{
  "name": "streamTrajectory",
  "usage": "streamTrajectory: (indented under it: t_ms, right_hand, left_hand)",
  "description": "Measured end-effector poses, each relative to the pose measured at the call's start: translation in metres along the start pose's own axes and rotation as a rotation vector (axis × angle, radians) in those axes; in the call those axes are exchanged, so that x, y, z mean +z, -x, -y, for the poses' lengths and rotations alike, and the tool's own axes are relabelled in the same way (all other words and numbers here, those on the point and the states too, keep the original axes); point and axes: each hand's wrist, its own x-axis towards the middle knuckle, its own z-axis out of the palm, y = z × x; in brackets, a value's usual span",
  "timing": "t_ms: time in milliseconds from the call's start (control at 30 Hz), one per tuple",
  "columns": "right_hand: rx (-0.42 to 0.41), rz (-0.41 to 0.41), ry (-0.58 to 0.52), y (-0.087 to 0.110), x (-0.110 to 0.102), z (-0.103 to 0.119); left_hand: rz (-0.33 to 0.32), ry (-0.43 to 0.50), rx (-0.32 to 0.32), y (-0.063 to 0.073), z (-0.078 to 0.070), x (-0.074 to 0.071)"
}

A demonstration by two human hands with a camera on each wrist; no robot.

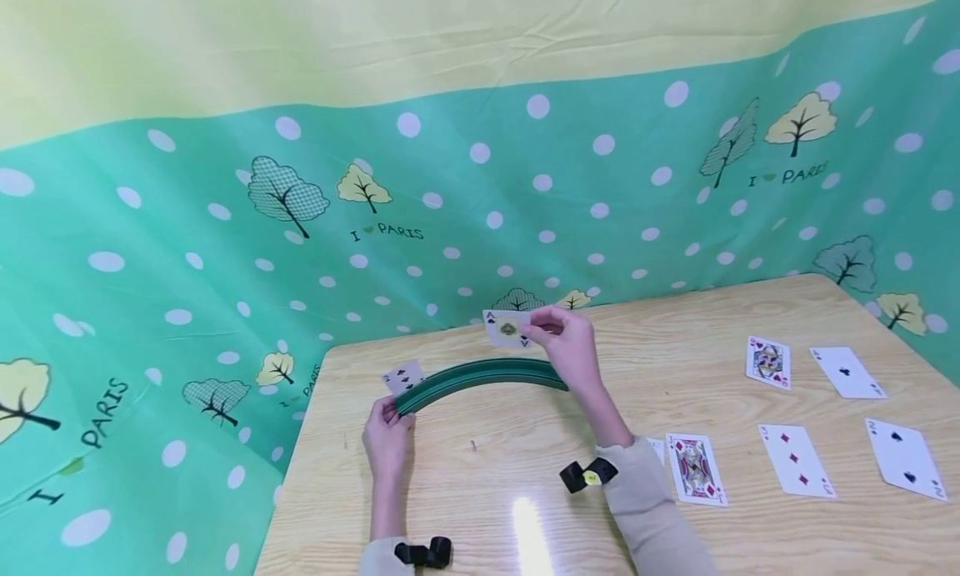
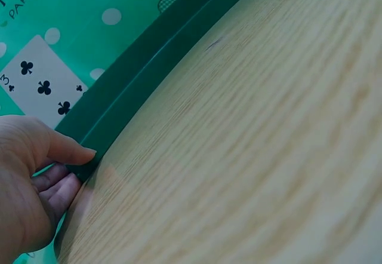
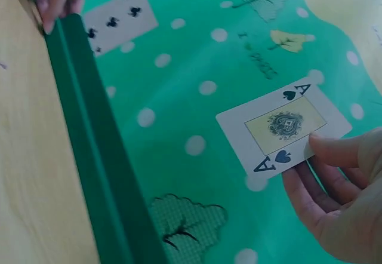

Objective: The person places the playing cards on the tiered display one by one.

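Note:
My left hand [image 1: 386,443] pinches the left end of a curved green card holder [image 1: 480,373], thumb on its near face in the left wrist view. A three of clubs [image 2: 43,79] stands in the holder close to that hand, its lower edge hidden by the green rail. Over the holder's right part, my right hand [image 1: 567,347] holds an ace of spades [image 3: 286,126] by one side between thumb and fingers. The ace's face is turned towards me, and it is apart from the holder in the right wrist view.
On the right of the wooden table [image 1: 525,443] lie a queen [image 1: 768,363], an ace of clubs [image 1: 847,372], a jack of diamonds [image 1: 696,468], a three of diamonds [image 1: 797,459] and a two of spades [image 1: 906,458]. My right sleeve partly covers another card. A green cloth [image 1: 450,184] hangs behind.

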Motion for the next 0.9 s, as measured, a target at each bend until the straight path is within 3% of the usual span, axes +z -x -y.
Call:
streamTrajectory:
  t_ms: [367, 633, 900]
  right_hand:
    - [-0.027, 0.141, -0.11, 0.004, 0.032, -0.024]
    - [0.019, 0.15, -0.101, 0.004, 0.042, -0.033]
    - [-0.002, 0.163, -0.125, 0.0, 0.05, -0.037]
  left_hand:
    - [0.008, -0.003, -0.011, -0.002, 0.0, 0.0]
    - [0.022, 0.005, -0.028, 0.0, -0.002, -0.001]
    - [0.004, 0.0, -0.011, -0.002, -0.001, 0.0]
